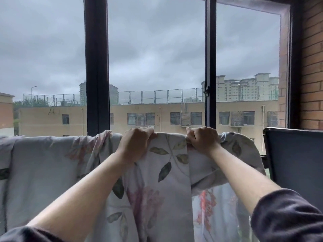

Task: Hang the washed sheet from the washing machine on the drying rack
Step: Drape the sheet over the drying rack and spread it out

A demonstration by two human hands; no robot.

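A pale grey sheet point(49, 172) printed with leaves and pink flowers hangs over a high horizontal bar in front of the window, draped from the left edge to the right. The bar itself is hidden under the cloth. My left hand point(135, 144) grips the sheet's top fold at the middle, fingers curled over the edge. My right hand point(202, 139) clutches the fold just to the right, about a hand's width away. A narrower floral panel hangs down between my arms. The washing machine is out of view.
A dark-framed window point(97, 67) stands right behind the sheet, its right sash point(210, 67) hinged. A brick wall point(312, 67) closes the right side. A dark flat panel point(295, 163) stands at the right, next to the sheet's end.
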